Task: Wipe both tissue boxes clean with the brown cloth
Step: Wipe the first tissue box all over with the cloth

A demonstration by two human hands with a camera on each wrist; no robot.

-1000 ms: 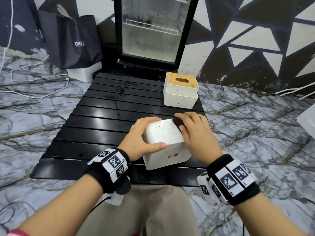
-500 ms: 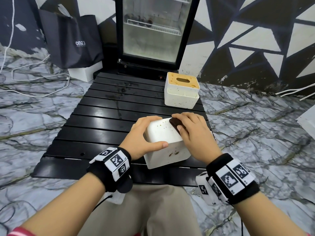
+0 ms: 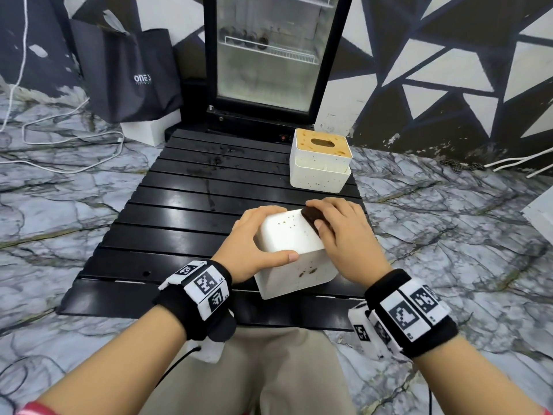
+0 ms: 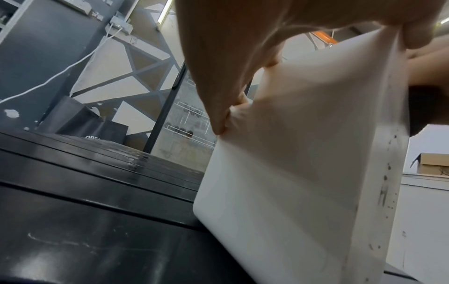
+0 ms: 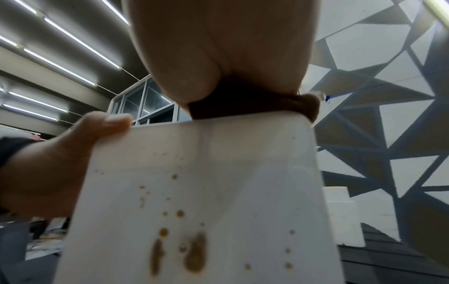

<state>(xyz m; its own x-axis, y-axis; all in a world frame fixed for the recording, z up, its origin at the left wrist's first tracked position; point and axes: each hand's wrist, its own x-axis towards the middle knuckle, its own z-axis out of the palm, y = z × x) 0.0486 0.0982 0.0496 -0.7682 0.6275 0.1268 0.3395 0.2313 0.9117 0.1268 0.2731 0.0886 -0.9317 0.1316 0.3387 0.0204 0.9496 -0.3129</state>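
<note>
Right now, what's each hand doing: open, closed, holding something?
Left hand: grip closed around the near tissue box, thumb on its front edge.
Right hand: grip holds the brown cloth against the box's top.

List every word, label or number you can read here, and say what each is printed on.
"ONE", cut off at the fold: white print on the dark bag by the fridge.
Smaller line under it: too small to read.
Square coded markers on both wristbands: patterns, with tiny unreadable characters beside them.
The tissue boxes carry no text.
</note>
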